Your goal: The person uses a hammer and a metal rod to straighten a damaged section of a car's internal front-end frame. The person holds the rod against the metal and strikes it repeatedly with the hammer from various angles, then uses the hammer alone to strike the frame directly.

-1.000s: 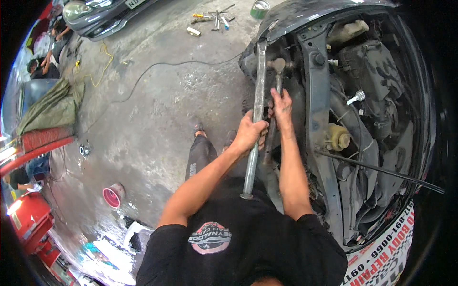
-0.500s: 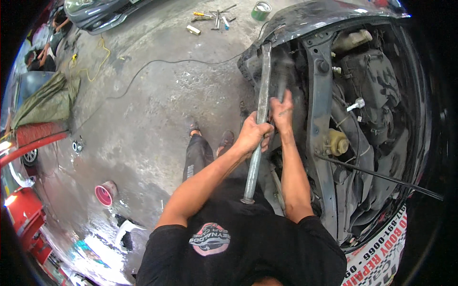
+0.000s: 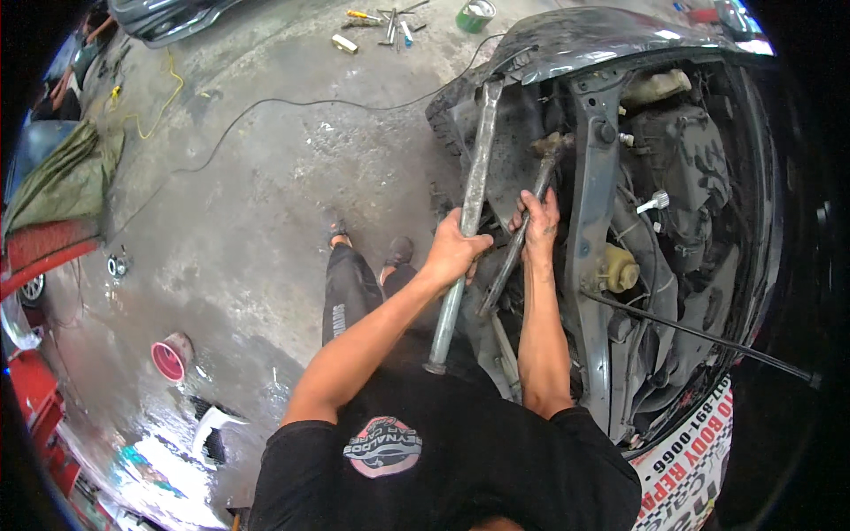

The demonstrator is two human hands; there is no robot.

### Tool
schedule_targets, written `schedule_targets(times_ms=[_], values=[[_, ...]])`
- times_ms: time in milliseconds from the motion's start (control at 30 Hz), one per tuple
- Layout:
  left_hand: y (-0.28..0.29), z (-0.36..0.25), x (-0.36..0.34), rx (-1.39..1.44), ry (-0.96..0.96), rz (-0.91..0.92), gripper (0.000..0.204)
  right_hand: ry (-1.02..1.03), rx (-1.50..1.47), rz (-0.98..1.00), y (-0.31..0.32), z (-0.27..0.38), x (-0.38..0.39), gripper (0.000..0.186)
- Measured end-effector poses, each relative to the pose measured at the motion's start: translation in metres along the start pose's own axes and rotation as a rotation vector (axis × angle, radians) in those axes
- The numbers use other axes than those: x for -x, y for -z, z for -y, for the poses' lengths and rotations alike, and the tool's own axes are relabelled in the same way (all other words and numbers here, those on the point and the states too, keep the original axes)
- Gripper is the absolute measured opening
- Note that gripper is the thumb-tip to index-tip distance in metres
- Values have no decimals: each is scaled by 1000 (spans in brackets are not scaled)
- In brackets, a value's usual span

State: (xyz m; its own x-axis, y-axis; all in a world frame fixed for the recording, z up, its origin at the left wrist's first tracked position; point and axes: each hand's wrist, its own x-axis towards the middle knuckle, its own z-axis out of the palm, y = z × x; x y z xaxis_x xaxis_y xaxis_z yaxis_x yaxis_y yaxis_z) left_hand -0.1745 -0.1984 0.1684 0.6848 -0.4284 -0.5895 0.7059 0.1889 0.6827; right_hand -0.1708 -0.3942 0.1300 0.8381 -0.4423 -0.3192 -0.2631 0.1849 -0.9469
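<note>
My left hand (image 3: 456,252) is wrapped round the middle of a long grey metal bar (image 3: 479,168). The bar's flattened far end meets the dark front corner of the car, and its rounded near end lies close to my shirt. Just to the right, my right hand (image 3: 538,226) grips a hammer (image 3: 503,279) by its long worn metal handle. The rusty hammer head (image 3: 552,144) points away from me, beside the bare front crossmember (image 3: 595,195) of the car.
On my right is the exposed engine bay (image 3: 682,177), with a yellowish reservoir (image 3: 621,268) and a thin black rod (image 3: 699,330) across it. Hand tools (image 3: 394,26) and a green can (image 3: 475,15) stand beyond on the floor. A cable (image 3: 292,102) crosses the concrete; a pink bucket (image 3: 173,357) is at left.
The hammer, blurred by motion half a second ago, now shows sharply, with its head nearer to me. My view has shifted slightly; the left hand keeps its hold on the bar.
</note>
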Motion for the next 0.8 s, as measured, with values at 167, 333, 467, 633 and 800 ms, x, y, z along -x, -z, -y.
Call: schedule_targets(times_ms=[167, 333, 467, 633, 800], values=[[6, 14, -13, -68, -33, -9, 39, -88, 38, 54, -7, 3, 0, 23], [-12, 40, -23, -52, -86, -43, 38, -96, -15, -18, -4, -5, -7, 22], [-22, 52, -28, 6, -107, -47, 33, -69, -22, -19, 10, -8, -13, 25], [-25, 37, -19, 35, -92, -16, 30, 39, -19, -56, 4, -1, -8, 25], [-27, 40, -18, 83, -36, 10, 38, 17, 298, 8, 0, 11, -17, 28]])
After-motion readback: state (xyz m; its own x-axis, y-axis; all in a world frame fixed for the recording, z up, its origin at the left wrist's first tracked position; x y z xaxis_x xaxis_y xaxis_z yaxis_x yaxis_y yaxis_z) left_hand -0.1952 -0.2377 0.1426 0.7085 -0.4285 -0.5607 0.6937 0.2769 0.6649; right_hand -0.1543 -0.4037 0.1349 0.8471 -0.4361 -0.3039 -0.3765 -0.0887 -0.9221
